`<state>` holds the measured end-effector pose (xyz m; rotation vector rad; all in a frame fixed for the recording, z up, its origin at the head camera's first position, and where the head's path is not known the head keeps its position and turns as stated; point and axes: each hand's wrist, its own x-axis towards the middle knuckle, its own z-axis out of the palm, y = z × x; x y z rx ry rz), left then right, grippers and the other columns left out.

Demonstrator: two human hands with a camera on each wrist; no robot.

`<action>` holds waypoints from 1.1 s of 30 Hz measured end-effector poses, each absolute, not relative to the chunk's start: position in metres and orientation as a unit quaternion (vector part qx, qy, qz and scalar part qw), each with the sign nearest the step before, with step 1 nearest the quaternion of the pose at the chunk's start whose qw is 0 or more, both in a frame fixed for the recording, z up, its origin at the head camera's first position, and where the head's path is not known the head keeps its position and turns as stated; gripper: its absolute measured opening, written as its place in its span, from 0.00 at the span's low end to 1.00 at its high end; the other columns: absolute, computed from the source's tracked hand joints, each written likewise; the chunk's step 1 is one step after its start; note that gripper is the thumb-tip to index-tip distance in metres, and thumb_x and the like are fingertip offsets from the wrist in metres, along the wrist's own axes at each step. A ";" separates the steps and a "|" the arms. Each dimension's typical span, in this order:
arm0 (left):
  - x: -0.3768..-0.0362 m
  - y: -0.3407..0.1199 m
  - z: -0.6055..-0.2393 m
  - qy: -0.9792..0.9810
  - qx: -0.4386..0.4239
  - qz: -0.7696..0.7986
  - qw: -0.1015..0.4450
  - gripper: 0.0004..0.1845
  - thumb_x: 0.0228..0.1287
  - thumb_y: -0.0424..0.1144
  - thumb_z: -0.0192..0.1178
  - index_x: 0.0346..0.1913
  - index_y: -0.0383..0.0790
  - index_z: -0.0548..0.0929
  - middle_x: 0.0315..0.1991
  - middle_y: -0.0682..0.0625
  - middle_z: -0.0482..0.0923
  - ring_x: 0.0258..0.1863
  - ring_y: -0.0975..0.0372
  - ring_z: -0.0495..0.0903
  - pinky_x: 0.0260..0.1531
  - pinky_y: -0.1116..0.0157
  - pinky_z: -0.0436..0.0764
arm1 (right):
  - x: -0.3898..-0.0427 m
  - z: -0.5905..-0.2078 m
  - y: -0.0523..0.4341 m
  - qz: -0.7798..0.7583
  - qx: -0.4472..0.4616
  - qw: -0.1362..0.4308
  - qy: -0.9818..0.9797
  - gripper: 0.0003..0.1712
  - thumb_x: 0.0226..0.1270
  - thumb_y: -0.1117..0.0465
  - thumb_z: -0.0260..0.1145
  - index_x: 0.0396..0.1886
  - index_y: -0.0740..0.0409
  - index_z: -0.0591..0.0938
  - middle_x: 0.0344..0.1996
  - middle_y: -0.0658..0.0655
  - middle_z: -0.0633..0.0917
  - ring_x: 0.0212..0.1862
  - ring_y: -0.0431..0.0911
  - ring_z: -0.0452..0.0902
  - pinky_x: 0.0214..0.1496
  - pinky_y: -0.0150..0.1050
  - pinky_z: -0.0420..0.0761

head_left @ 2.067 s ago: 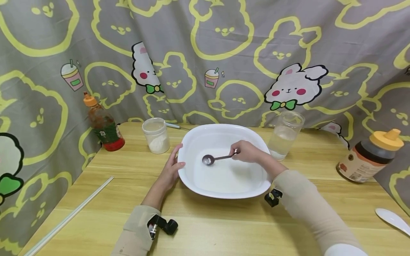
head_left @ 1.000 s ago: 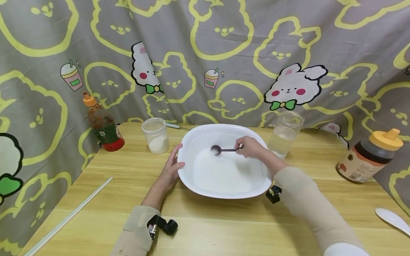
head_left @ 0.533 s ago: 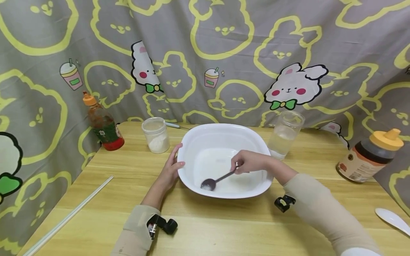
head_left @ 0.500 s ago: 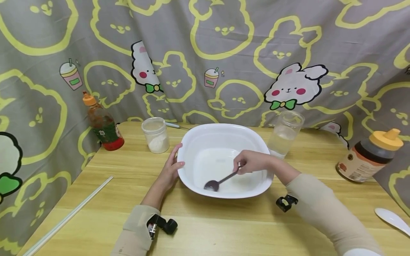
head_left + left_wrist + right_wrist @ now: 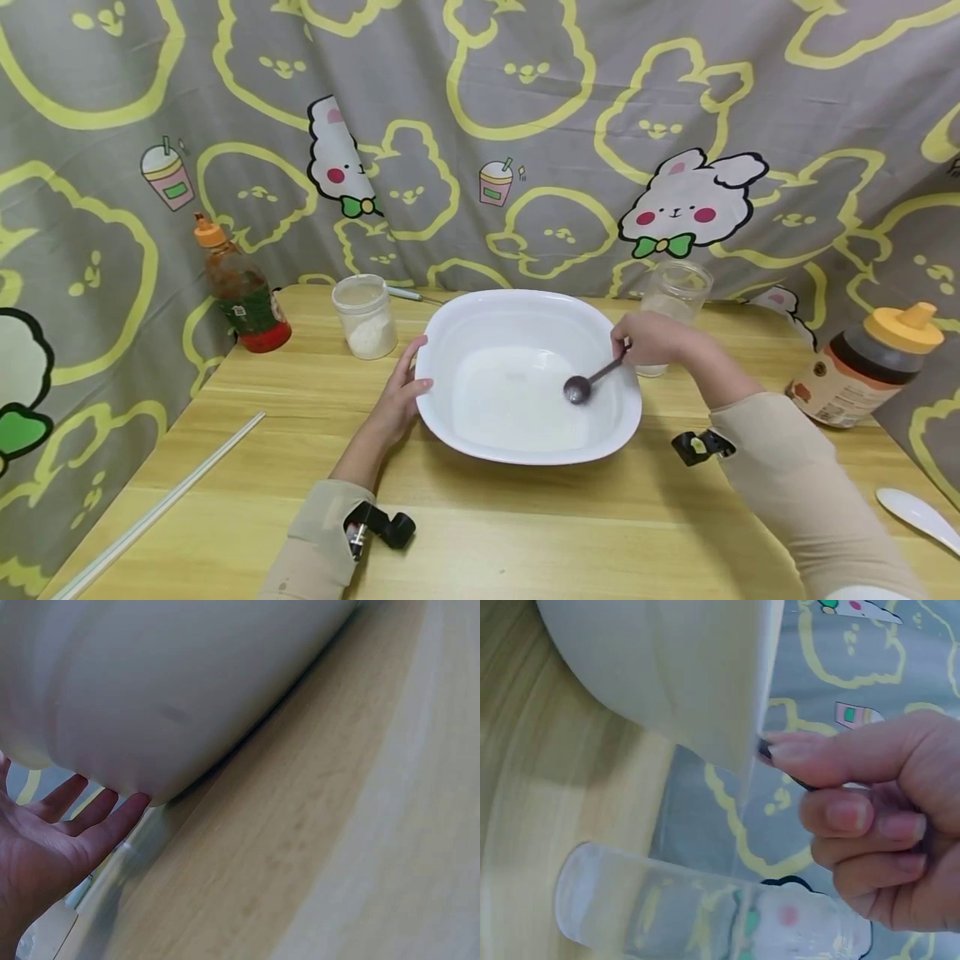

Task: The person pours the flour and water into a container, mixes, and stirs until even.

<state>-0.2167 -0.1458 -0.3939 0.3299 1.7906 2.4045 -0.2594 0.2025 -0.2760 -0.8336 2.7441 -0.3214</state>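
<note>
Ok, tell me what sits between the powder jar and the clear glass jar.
In the head view, the white basin sits between powder jar and glass jar.

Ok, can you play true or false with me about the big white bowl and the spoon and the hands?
1. The right hand holds the spoon. True.
2. The spoon's round end is outside the white bowl. False: it is inside the bowl, near its right side.
3. The left hand rests against the bowl's left side. True.
4. The left hand grips the jar of white powder. False: that jar stands alone, behind and left of the bowl.
5. The bottle with the yellow cap lies on its side. False: it stands upright on the right.
</note>
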 end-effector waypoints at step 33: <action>-0.218 -0.146 -0.394 0.592 0.101 0.797 0.068 0.38 0.50 0.32 0.50 0.65 0.53 0.50 0.59 0.37 0.55 0.52 0.42 0.61 0.40 0.52 0.73 | -0.257 -0.290 0.190 -0.176 -0.288 0.168 0.926 0.08 0.41 0.75 0.56 0.19 0.60 0.78 0.18 0.50 0.74 0.21 0.43 0.64 0.21 0.33 0.65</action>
